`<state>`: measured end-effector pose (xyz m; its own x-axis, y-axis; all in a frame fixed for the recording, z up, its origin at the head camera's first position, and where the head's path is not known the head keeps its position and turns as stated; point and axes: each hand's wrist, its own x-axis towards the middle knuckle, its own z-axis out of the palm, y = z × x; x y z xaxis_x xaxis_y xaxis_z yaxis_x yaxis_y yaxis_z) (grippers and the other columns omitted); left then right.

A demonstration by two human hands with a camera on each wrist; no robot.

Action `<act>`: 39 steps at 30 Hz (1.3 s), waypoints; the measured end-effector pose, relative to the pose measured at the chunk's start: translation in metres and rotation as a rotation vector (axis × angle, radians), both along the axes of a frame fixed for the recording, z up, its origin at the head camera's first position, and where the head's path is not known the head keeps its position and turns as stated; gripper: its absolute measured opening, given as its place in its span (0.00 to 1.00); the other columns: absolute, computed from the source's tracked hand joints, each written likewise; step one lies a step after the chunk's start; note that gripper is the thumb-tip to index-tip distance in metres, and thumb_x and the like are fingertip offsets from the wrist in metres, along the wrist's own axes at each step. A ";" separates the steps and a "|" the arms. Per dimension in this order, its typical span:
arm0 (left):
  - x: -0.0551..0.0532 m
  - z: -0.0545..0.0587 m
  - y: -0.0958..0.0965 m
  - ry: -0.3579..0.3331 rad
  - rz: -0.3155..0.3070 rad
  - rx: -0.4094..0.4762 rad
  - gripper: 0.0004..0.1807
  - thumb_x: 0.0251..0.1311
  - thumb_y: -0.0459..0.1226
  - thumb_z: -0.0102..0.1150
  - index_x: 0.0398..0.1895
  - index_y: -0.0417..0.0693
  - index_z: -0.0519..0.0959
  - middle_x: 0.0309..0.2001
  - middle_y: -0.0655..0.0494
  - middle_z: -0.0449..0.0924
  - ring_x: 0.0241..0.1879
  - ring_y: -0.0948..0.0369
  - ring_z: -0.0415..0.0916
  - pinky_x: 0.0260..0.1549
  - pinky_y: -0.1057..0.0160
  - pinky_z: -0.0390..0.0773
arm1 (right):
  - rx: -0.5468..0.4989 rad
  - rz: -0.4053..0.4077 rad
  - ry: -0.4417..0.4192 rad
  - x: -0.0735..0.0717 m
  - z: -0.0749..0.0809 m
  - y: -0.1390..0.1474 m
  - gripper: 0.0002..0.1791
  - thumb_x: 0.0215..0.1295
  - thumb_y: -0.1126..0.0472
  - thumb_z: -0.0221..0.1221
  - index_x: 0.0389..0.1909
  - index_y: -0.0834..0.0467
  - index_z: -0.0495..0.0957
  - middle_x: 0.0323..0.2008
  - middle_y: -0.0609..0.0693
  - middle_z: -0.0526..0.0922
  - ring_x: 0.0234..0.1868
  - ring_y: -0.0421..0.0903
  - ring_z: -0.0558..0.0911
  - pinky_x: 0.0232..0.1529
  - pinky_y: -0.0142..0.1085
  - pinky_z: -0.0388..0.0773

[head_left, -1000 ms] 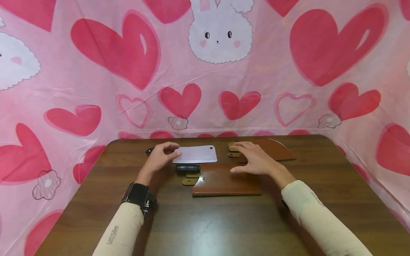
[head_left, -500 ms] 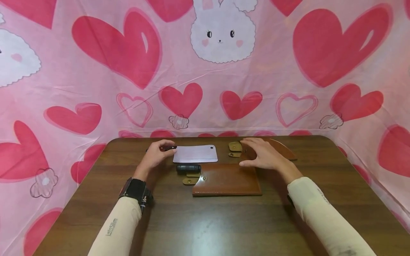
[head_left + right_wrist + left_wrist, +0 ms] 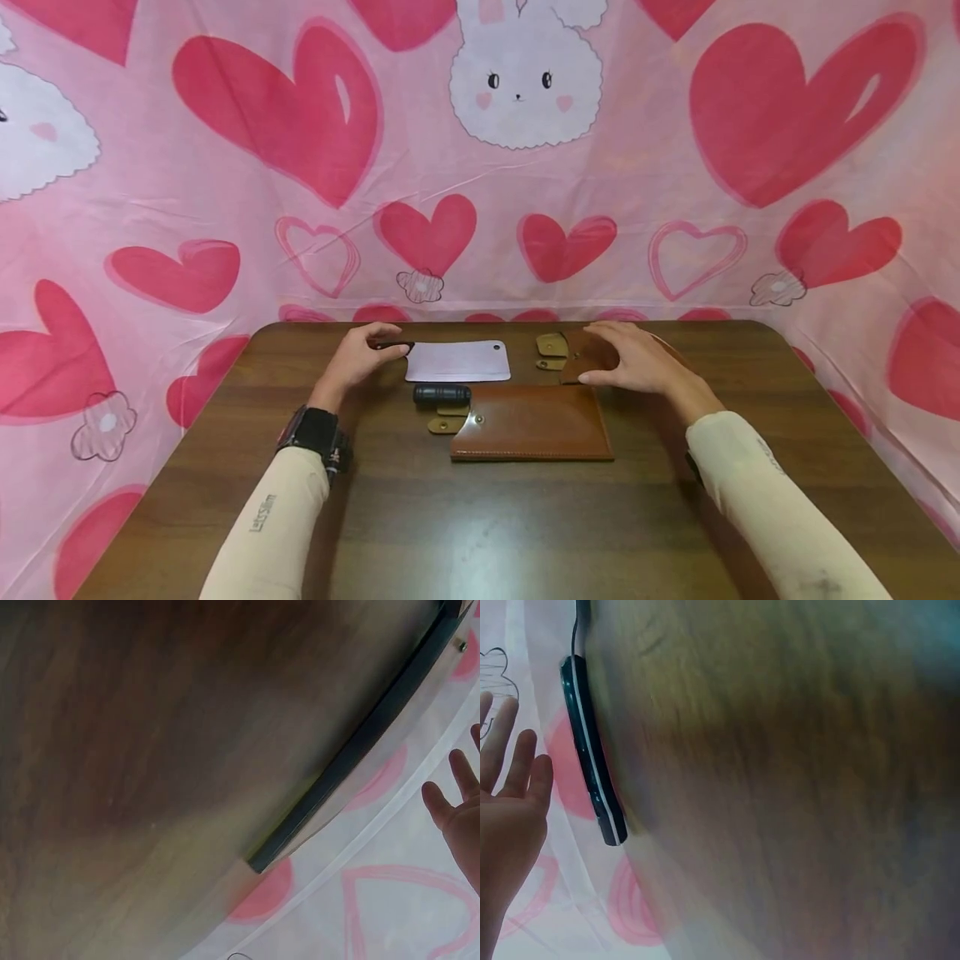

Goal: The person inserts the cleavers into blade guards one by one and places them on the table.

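Note:
A cleaver lies flat at the back left of the table, its blade pointing right. My left hand hovers at its dark handle, hiding part of it in the head view; in the left wrist view the fingers are extended, apart from the handle. My right hand is over the rear brown leather sheath, covering much of it. Its fingers are spread and grip nothing. The front brown leather sheath lies nearer, with a black ribbed handle at its left end.
Everything rests on a brown wooden table. Tan snap straps stick out left of the front sheath, and others left of the rear one. A pink cloth with hearts and rabbits hangs behind the table.
My left hand has moved slightly left along the cleaver's handle. The right hand has shifted right, off the front sheath and over the rear one. The objects have stayed put.

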<state>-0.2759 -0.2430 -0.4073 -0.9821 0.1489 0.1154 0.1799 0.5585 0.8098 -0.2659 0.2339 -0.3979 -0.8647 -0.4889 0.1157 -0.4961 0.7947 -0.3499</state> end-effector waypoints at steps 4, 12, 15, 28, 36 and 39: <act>-0.003 -0.001 -0.003 -0.004 0.006 -0.016 0.27 0.62 0.42 0.70 0.60 0.35 0.78 0.59 0.36 0.78 0.59 0.41 0.74 0.59 0.43 0.71 | 0.012 -0.019 -0.012 -0.005 -0.002 0.006 0.53 0.55 0.31 0.68 0.73 0.60 0.66 0.72 0.62 0.66 0.72 0.64 0.62 0.67 0.67 0.56; -0.006 0.006 -0.010 0.001 0.023 -0.053 0.27 0.64 0.41 0.68 0.61 0.35 0.77 0.63 0.37 0.74 0.66 0.40 0.67 0.64 0.39 0.64 | -0.008 -0.040 -0.017 -0.013 -0.009 0.015 0.54 0.54 0.31 0.69 0.72 0.63 0.67 0.71 0.64 0.67 0.72 0.64 0.62 0.69 0.63 0.55; -0.007 0.007 -0.012 -0.001 0.024 -0.074 0.27 0.64 0.42 0.68 0.62 0.35 0.77 0.64 0.37 0.74 0.67 0.41 0.65 0.65 0.39 0.62 | 0.004 -0.047 -0.026 -0.014 -0.011 0.018 0.54 0.54 0.32 0.70 0.72 0.64 0.66 0.71 0.65 0.66 0.72 0.65 0.61 0.69 0.64 0.55; -0.012 -0.005 -0.022 -0.047 0.006 -0.136 0.26 0.63 0.40 0.68 0.61 0.35 0.77 0.60 0.36 0.77 0.62 0.39 0.71 0.63 0.40 0.66 | 0.065 -0.060 -0.058 -0.018 -0.017 0.026 0.58 0.49 0.29 0.71 0.73 0.63 0.66 0.73 0.66 0.63 0.72 0.68 0.59 0.64 0.72 0.52; -0.016 -0.010 -0.021 -0.021 0.000 -0.175 0.20 0.63 0.36 0.68 0.55 0.34 0.80 0.54 0.36 0.81 0.55 0.42 0.74 0.59 0.43 0.69 | 0.081 -0.078 -0.067 -0.025 -0.021 0.030 0.59 0.46 0.29 0.71 0.72 0.62 0.66 0.72 0.66 0.63 0.72 0.68 0.60 0.65 0.72 0.52; -0.018 -0.012 -0.022 -0.038 0.020 -0.217 0.20 0.63 0.36 0.68 0.55 0.35 0.81 0.54 0.37 0.80 0.53 0.43 0.73 0.56 0.44 0.69 | 0.089 -0.091 -0.081 -0.026 -0.022 0.031 0.60 0.45 0.28 0.71 0.73 0.62 0.66 0.73 0.65 0.62 0.72 0.68 0.59 0.65 0.72 0.51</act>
